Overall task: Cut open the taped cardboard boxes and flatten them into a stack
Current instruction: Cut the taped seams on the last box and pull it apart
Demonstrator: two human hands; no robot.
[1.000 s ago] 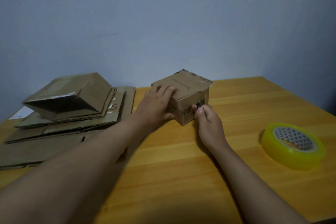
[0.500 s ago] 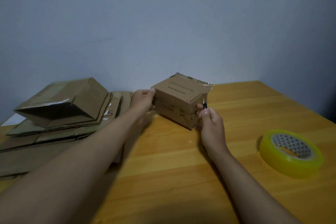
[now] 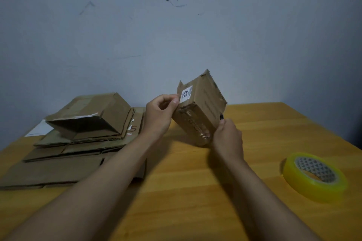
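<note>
A small brown cardboard box (image 3: 203,103) with a white "4012" label and clear tape on its near face is tipped up on one corner above the table. My left hand (image 3: 159,115) pinches its upper left edge beside the label. My right hand (image 3: 228,137) presses against the lower right side and holds a small black-tipped cutter (image 3: 221,117), most of it hidden in the fist. To the left lies a stack of flattened cardboard (image 3: 64,154), with a half-collapsed box (image 3: 92,117) on top.
A roll of yellowish clear tape (image 3: 315,176) lies at the right on the wooden table (image 3: 195,191). A white paper (image 3: 40,130) peeks out behind the stack. A grey scuffed wall stands close behind the table's far edge.
The small box went from resting flat on the table to being lifted and rotated upright, its labelled face turned toward me. Both hands rose with it.
</note>
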